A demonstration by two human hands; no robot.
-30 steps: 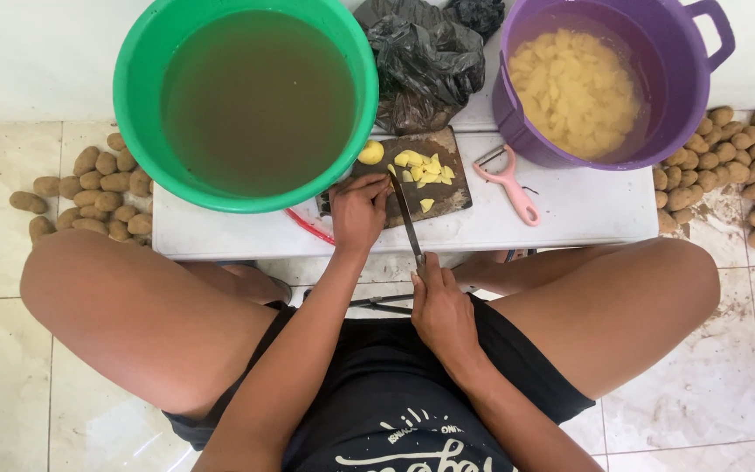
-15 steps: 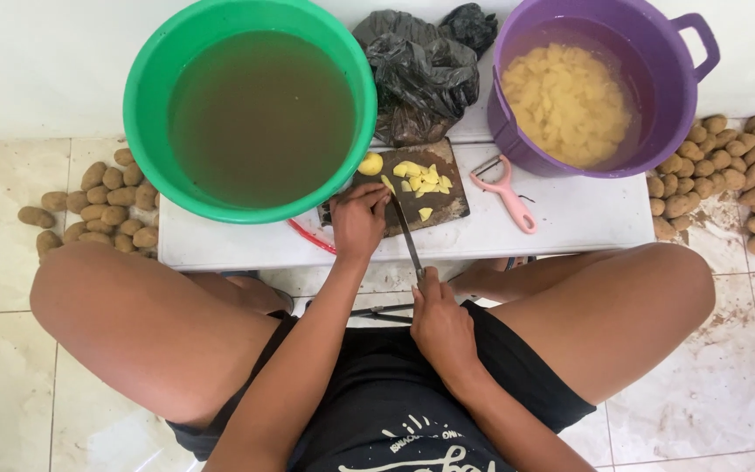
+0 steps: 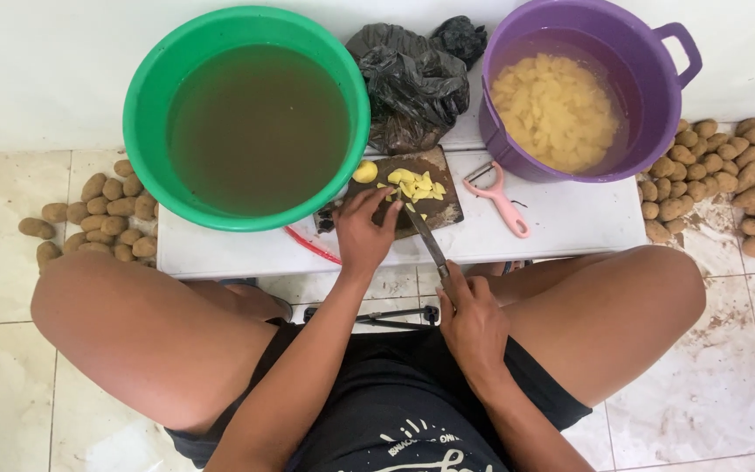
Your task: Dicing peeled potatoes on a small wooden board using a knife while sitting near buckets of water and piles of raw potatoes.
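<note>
My left hand point(image 3: 365, 234) rests on a small dark cutting board point(image 3: 440, 208), fingers pressed beside yellow cut potato pieces point(image 3: 416, 184). A peeled potato half point(image 3: 364, 171) lies at the board's far left corner. My right hand point(image 3: 474, 322) grips the handle of a long knife point(image 3: 427, 238) whose blade points at the potato pieces on the board. The board sits on a low white table point(image 3: 561, 223) in front of my crossed legs.
A green tub of murky water point(image 3: 255, 122) stands at the table's left, a purple bucket of peeled potato pieces in water point(image 3: 570, 96) at its right. Between them lies a black plastic bag point(image 3: 412, 74). A pink peeler point(image 3: 502, 199) lies on the table. Unpeeled potatoes are piled on the floor left point(image 3: 98, 218) and right point(image 3: 727, 175).
My right hand has shifted the knife slightly over the board. The left hand stays on the board by the potato pieces. The view has tilted a little.
</note>
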